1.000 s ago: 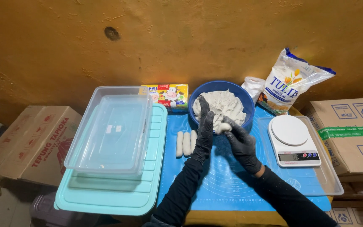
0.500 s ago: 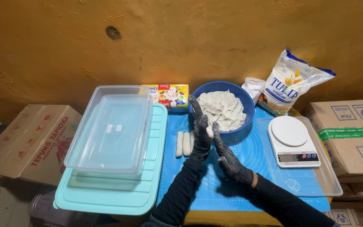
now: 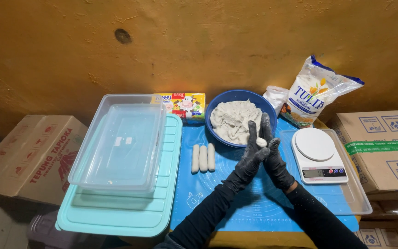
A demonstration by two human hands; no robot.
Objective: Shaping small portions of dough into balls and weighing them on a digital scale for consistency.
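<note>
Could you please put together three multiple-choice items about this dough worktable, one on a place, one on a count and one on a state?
1. Where does the kitchen scale stand?
A. To the right of the blue bowl
B. On the teal lid
C. Inside the clear container

2. How many dough sticks lie on the blue mat?
A. One
B. Three
C. Six

3. What are the left hand and right hand doing?
A. Resting flat on the mat
B. Pressed together around a small dough piece
C. Lifting the flour bag

Answers: 1 A, the white scale sits on a clear tray right of the bowl. 2 B, three pale sticks lie side by side. 3 B, a pale lump shows between the gloved palms.
</note>
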